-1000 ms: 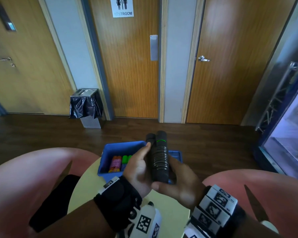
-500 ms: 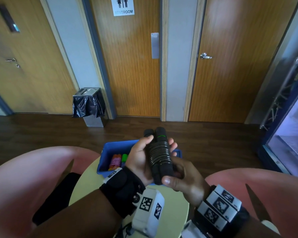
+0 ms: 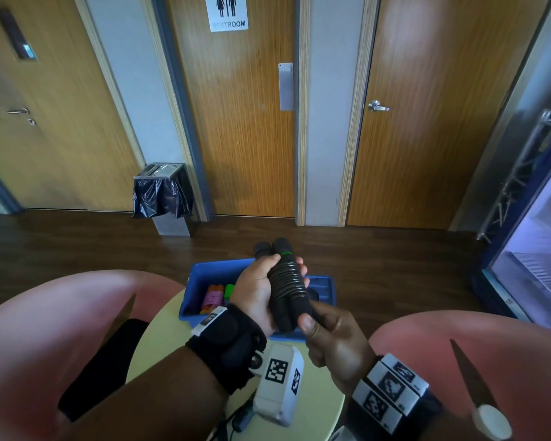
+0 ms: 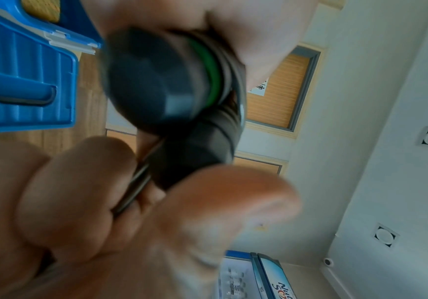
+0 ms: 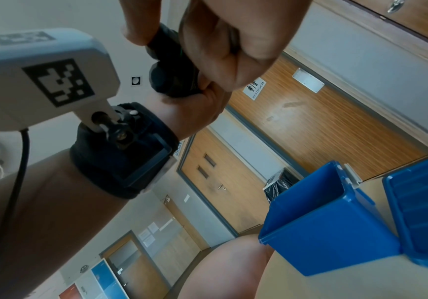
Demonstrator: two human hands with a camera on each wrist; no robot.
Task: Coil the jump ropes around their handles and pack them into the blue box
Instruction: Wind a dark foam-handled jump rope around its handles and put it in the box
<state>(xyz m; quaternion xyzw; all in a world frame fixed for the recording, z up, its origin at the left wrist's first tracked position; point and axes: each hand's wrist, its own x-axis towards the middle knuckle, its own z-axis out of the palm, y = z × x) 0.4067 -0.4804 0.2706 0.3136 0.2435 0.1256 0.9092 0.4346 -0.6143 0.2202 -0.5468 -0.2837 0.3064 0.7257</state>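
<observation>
The black jump rope (image 3: 287,283), nearly coiled, was gripped above the blue box (image 3: 201,283) by the left hand (image 3: 256,292) while its tail was pinched by the right hand (image 3: 334,343); tension was best kept tight.

Three wooden doors (image 3: 245,122) stand in a pale wall, the middle one bearing a restroom sign (image 3: 226,12). A bin (image 3: 163,195) with a black liner sits on dark wood floor (image 3: 77,240). A lit fridge (image 3: 535,243) stands at right.
</observation>
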